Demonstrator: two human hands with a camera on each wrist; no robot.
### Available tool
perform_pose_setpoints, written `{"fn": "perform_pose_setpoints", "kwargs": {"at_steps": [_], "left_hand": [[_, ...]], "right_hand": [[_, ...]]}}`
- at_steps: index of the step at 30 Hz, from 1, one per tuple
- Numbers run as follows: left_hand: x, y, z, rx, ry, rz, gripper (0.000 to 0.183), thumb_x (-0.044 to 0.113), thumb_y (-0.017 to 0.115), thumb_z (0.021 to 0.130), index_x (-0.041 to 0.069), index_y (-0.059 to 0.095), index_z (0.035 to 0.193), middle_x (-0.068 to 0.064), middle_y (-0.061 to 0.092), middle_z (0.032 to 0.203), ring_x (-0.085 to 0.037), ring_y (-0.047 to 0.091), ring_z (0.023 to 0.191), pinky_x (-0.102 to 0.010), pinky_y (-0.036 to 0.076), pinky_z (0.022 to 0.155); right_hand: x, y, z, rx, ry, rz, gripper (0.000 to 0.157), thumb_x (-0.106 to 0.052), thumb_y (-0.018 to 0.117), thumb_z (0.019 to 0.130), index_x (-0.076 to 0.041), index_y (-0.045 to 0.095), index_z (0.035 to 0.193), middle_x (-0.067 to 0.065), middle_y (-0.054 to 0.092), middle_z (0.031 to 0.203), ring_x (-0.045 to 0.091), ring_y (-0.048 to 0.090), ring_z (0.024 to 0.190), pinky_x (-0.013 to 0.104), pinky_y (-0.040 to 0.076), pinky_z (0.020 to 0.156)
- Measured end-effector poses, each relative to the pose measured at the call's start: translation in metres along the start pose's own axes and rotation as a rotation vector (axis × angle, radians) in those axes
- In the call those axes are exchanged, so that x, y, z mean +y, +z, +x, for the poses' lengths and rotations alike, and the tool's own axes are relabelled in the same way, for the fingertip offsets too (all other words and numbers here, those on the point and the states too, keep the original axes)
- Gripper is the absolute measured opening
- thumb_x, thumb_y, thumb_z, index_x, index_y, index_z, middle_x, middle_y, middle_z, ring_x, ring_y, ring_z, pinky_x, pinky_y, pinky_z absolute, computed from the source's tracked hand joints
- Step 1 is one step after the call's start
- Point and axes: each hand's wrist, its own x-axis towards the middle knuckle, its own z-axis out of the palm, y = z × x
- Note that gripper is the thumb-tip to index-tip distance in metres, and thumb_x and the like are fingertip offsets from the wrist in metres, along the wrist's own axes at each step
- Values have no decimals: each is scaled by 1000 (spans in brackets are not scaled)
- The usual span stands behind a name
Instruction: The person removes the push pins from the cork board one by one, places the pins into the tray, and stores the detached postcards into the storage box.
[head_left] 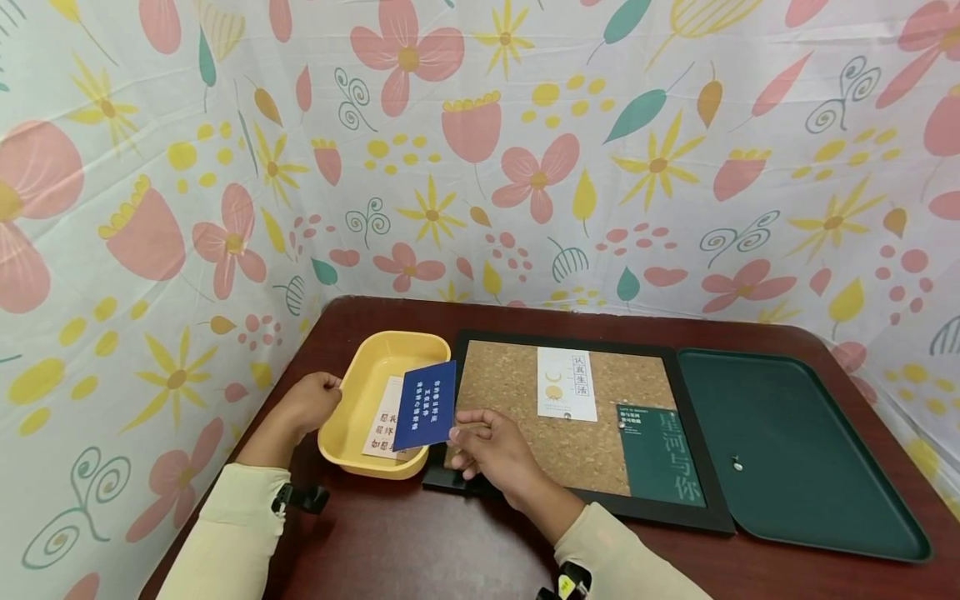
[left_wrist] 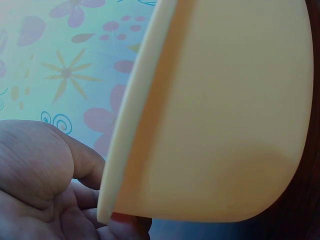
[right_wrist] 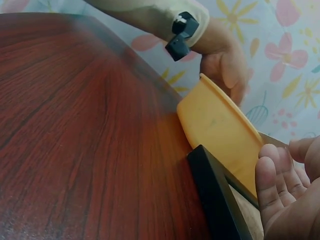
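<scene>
Card [head_left: 425,406], blue, long axis near-to-far, is pinched by the right hand [head_left: 498,457] above the right rim of the yellow bin [head_left: 369,382], left of the cork board [head_left: 502,383], the left hand [head_left: 309,406] gripping the bin's left rim.

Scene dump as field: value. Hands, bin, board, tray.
left hand: grips rim of yellow bin
right hand: pinches blue card
blue card: over bin's right side, white print
in bin: pale card, partly hidden by blue card
corkboard: black-framed; white card and green card on it
green tray: right of corkboard, small pin on it
</scene>
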Motion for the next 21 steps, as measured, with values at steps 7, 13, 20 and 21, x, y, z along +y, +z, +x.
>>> {"fn": "perform_pose_setpoints", "kwargs": {"at_steps": [7, 13, 20, 21], "left_hand": [[-1, 0, 1, -1, -2, 5, 42, 16, 39, 108, -11, 48, 139, -24, 60, 121, -28, 64, 93, -35, 53, 72], [0, 1, 0, 2, -5, 8, 41, 14, 39, 108, -12, 49, 139, -24, 60, 122, -30, 65, 96, -36, 54, 74], [0, 2, 0, 11, -6, 14, 43, 15, 39, 107, -13, 48, 138, -25, 59, 122, -32, 63, 99, -37, 54, 76], [-1, 2, 1, 12, -8, 15, 43, 15, 39, 107, -13, 48, 138, -25, 59, 121, -32, 63, 98, -37, 54, 75]], "right_hand": [[2, 0, 1, -3, -7, 2, 41, -13, 69, 98, 8, 54, 129, 28, 71, 104, 15, 68, 65, 25, 54, 56], [3, -2, 0, -2, -6, -8, 41, -13, 68, 99, 8, 55, 131, 24, 72, 102, 15, 68, 65, 26, 55, 57], [6, -6, 0, -4, -16, -17, 43, -13, 67, 100, 11, 52, 133, 22, 72, 104, 15, 68, 66, 26, 54, 57], [7, -6, 0, -4, -16, -16, 43, -13, 67, 101, 11, 52, 133, 23, 72, 105, 15, 68, 66, 26, 54, 57]]}}
